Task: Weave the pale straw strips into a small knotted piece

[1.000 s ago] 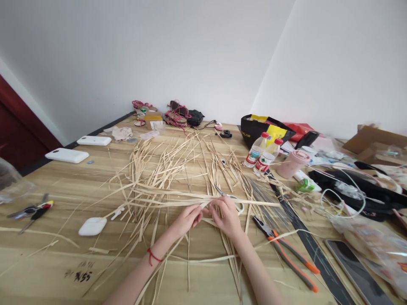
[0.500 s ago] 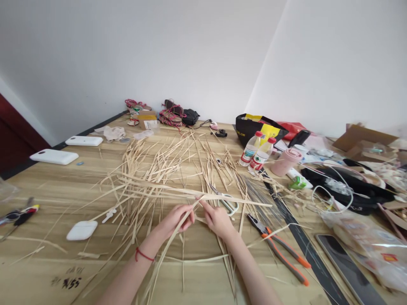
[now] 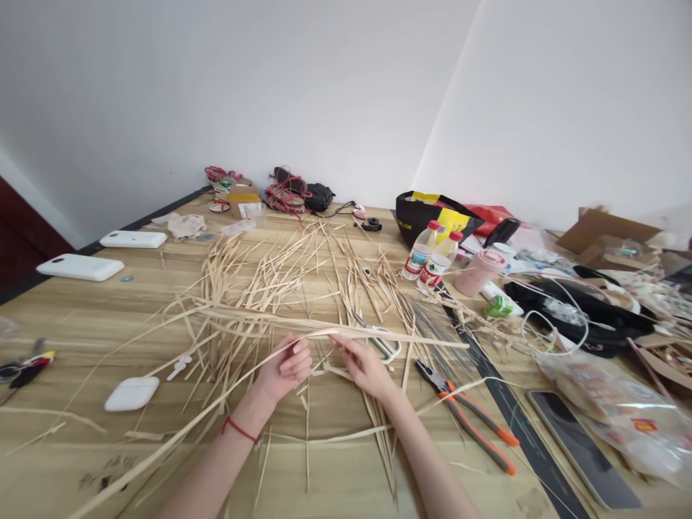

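Observation:
My left hand [image 3: 286, 366], a red cord at its wrist, is turned palm up with fingers curled. Its thumb and forefinger pinch a pale flat straw strip [image 3: 216, 400], which runs down past the forearm to the lower left. My right hand [image 3: 363, 367] pinches the strips' other stretch between thumb and forefinger, a short way to the right. A bundle of strips [image 3: 427, 339] extends beyond those fingertips. Behind the right hand lie scissors [image 3: 390, 349], partly covered by strips. Many loose straw strips [image 3: 270, 267] spread over the table [image 3: 178, 461] around both hands.
Orange-handled pliers [image 3: 470, 418] and a dark phone [image 3: 581, 447] lie at right. Two water bottles [image 3: 437, 265], a pink cup [image 3: 480, 272] and a black-yellow bag [image 3: 427, 223] stand behind. White cases [image 3: 131, 394], power banks [image 3: 81, 267] and cutting tools [image 3: 27, 369] lie left.
The left hand has shifted left and turned palm up, away from the right fingertips. The strip's near end has swung out to the lower left.

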Motion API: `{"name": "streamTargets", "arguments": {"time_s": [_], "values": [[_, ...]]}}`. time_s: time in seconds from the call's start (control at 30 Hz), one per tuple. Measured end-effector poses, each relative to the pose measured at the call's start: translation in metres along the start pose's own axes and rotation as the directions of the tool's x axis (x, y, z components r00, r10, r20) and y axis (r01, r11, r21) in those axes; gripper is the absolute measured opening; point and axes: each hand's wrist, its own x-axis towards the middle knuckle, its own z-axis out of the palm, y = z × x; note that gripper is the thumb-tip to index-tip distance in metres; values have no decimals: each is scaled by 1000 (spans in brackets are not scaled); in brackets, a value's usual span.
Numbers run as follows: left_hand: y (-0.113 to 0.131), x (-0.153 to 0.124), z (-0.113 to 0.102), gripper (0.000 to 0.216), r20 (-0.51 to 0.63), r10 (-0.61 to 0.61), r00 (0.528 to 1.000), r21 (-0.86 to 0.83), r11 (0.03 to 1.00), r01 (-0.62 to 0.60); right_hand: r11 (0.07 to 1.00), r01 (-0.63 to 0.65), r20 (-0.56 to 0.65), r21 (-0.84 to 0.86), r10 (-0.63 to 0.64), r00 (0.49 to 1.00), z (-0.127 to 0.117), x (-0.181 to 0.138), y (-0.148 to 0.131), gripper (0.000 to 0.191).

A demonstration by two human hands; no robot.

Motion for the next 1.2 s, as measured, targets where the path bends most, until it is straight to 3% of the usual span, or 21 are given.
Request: {"name": "streamTargets", "arguments": {"time_s": [0.1, 0.17, 0.3, 0.4, 0.5, 0.6, 0.77, 0.97, 1.2], "values": [[4, -2, -1, 32, 0, 26, 1000, -45, 999, -26, 950, 29, -83, 311, -3, 997, -2, 2, -1, 32], [7, -3, -1, 34, 4, 37, 999, -59, 998, -37, 865, 13, -135, 501, 63, 989, -2, 4, 1, 19], [10, -4, -2, 36, 21, 32, 999, -49, 998, -31, 556, -34, -188, 830, 338, 922, -1, 8, 11, 6], [10, -2, -1, 36, 17, 10, 1000, -21, 1000, -9, 266, 2, -132, 964, 471, 872, -1, 11, 18, 18], [8, 0, -2, 35, -18, -2, 1000, 20, 1000, 2, 118, 55, -109, 991, 526, 843, -2, 12, 23, 26], [5, 2, -3, 32, -73, -19, 997, 79, 997, 25, 118, 63, -121, 991, 590, 799, -1, 12, 28, 29], [5, 4, -5, 34, -79, -18, 997, 88, 996, 25, 206, 0, -140, 979, 666, 733, 1, 13, 31, 29], [4, 4, 0, 33, -94, 110, 989, 137, 986, -97, 251, -35, -150, 967, 678, 720, -2, 11, 29, 31], [-1, 10, -4, 39, -164, 355, 920, 342, 895, -285, 253, -22, -155, 967, 655, 739, -1, 11, 30, 32]]}}
